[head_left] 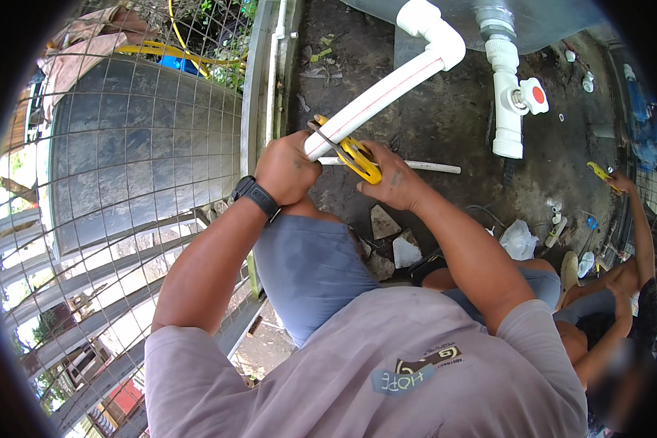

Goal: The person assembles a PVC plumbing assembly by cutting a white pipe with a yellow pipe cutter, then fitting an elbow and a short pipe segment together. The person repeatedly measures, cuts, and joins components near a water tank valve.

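A white plastic pipe (pixel 384 100) with a thin red line along it slants down toward me from a white elbow fitting (pixel 445 44). My left hand (pixel 288 168), a black watch at its wrist, is closed round the pipe's lower end. In my right hand (pixel 391 175) is a yellow-handled cutting tool (pixel 360 159). Its dark, narrow strip crosses the pipe just above my left hand; whether it has cut into the wall cannot be seen. Beyond the pipe, a white valve (pixel 517 98) with a red-centred knob hangs from a grey tank fitting (pixel 495 23).
Wire mesh fence (pixel 146 146) runs along my left. A loose thin white pipe (pixel 431 167) lies on the dark ground behind my hands, near broken stone pieces (pixel 406 250). At the right, a co-worker's hand (pixel 620 181) holds another yellow tool (pixel 601 174). A clear plastic bag (pixel 519 241) lies between us.
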Available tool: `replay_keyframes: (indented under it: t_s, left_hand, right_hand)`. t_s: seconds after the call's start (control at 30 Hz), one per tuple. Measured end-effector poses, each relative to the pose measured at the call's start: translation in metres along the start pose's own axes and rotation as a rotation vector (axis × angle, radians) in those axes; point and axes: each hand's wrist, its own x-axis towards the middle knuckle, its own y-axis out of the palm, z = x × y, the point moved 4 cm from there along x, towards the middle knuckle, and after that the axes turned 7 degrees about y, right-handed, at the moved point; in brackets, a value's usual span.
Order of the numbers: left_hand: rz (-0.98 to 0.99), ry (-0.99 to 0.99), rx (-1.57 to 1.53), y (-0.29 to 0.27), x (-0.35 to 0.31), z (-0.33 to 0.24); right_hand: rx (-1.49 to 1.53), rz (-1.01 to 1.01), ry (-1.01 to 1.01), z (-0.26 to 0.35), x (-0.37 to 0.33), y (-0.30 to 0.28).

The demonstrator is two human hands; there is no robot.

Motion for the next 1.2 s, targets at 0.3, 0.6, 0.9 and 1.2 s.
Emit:
replay_keyframes:
  t_s: [0.3, 0.6, 0.9, 1.2]
  left_hand:
    - [0.02, -0.026, -0.007, 0.001, 0.0, 0.004]
    - [0.045, 0.067, 0.009, -0.002, 0.005, -0.005]
    - [0.094, 0.094, 0.022, 0.001, 0.01, -0.005]
    - [-0.096, 0.144, -0.069, -0.005, 0.012, 0.0]
  right_hand:
    - [-0.101, -0.026, -0.079, 0.012, -0.002, -0.003]
    - [-0.048, -0.021, -0.102, 0.006, -0.008, -0.002]
    - [0.044, 0.071, 0.073, 0.02, -0.016, -0.014]
    - [-0.177, 0.214, -0.041, 0.04, 0.013, -0.048]
